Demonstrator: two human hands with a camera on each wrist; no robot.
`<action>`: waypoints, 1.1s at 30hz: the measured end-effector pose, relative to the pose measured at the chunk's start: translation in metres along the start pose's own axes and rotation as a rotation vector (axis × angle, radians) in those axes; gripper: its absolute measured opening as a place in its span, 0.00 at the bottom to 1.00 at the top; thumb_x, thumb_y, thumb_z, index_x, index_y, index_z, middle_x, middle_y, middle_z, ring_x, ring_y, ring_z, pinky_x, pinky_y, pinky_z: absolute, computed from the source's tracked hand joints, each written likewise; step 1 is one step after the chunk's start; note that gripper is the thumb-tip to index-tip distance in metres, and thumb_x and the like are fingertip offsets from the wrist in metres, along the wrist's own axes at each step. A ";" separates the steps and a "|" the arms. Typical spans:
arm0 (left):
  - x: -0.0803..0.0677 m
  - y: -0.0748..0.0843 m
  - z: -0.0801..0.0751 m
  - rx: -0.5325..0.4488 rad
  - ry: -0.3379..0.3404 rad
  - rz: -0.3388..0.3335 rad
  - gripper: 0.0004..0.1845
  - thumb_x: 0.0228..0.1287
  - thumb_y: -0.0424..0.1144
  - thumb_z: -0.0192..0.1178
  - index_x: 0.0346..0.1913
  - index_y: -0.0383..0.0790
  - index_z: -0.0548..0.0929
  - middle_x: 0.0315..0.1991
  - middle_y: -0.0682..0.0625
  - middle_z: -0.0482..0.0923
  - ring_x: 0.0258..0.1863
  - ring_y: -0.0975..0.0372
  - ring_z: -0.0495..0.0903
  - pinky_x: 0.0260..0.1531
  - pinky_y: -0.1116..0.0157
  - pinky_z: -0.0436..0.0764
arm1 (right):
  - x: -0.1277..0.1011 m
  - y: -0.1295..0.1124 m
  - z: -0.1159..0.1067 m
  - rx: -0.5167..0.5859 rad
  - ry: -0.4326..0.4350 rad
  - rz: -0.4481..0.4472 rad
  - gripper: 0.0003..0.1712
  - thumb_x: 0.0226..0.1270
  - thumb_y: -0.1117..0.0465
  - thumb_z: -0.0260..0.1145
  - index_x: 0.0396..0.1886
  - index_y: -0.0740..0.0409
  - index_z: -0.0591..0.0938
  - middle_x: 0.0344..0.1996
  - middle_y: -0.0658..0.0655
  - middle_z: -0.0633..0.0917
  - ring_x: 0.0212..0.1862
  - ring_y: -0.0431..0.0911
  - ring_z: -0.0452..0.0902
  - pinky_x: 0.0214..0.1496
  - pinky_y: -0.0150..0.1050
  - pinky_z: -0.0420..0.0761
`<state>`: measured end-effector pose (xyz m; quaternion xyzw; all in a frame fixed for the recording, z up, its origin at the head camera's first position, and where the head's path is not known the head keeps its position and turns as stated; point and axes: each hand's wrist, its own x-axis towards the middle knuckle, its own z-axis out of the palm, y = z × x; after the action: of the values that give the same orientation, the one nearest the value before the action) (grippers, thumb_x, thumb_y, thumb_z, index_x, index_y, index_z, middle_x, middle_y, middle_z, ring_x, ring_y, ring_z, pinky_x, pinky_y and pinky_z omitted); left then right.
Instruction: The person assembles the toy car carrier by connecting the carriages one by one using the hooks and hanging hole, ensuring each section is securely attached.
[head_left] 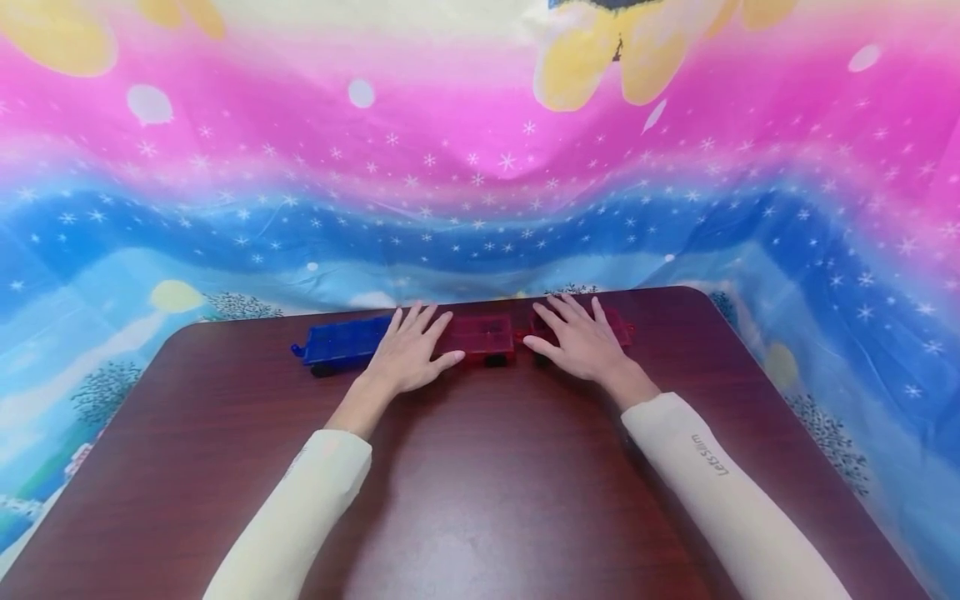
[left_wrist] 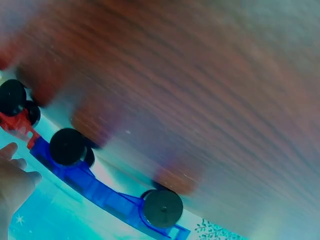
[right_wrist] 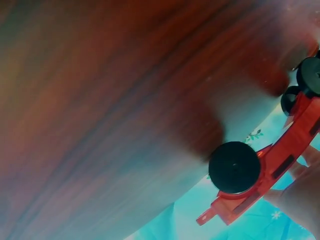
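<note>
Three see-through plastic toy train cars stand in a row near the table's far edge. At the left is the blue car, with black wheels and a small hook at its outer end. A red car stands in the middle, and another red car at the right. My left hand lies with spread, straight fingers over the blue car's right end and the middle car's left end. My right hand lies flat-fingered over the right red car, hiding much of it. A red coupling meets the blue car's end in the left wrist view.
The dark brown wooden table has rounded far corners and a glossy top. Behind and beside it hangs a pink and blue printed cloth, close to the far edge where the cars stand.
</note>
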<state>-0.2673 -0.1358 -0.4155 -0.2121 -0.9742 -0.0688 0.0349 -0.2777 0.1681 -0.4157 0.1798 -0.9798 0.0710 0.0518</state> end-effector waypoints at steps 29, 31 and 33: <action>-0.042 -0.035 -0.021 -0.041 0.101 -0.143 0.42 0.60 0.71 0.43 0.73 0.52 0.56 0.74 0.45 0.51 0.75 0.48 0.42 0.70 0.41 0.41 | 0.009 -0.045 -0.005 0.016 0.020 -0.067 0.47 0.58 0.21 0.38 0.73 0.35 0.53 0.74 0.51 0.56 0.76 0.50 0.42 0.73 0.61 0.39; -0.044 -0.037 -0.022 -0.042 0.100 -0.146 0.42 0.60 0.71 0.43 0.73 0.52 0.56 0.74 0.45 0.51 0.75 0.49 0.42 0.70 0.41 0.41 | 0.009 -0.047 -0.005 0.025 0.020 -0.067 0.47 0.58 0.21 0.38 0.73 0.35 0.53 0.74 0.51 0.56 0.76 0.50 0.42 0.73 0.61 0.39; -0.047 -0.040 -0.022 -0.041 0.097 -0.148 0.42 0.60 0.71 0.44 0.73 0.51 0.56 0.73 0.45 0.52 0.75 0.48 0.42 0.69 0.41 0.42 | 0.009 -0.049 -0.004 0.034 0.020 -0.068 0.47 0.58 0.21 0.39 0.73 0.36 0.54 0.73 0.51 0.56 0.76 0.50 0.42 0.73 0.61 0.38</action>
<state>-0.2408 -0.1944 -0.4026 -0.1368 -0.9827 -0.1013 0.0725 -0.2679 0.1203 -0.4045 0.2134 -0.9712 0.0873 0.0607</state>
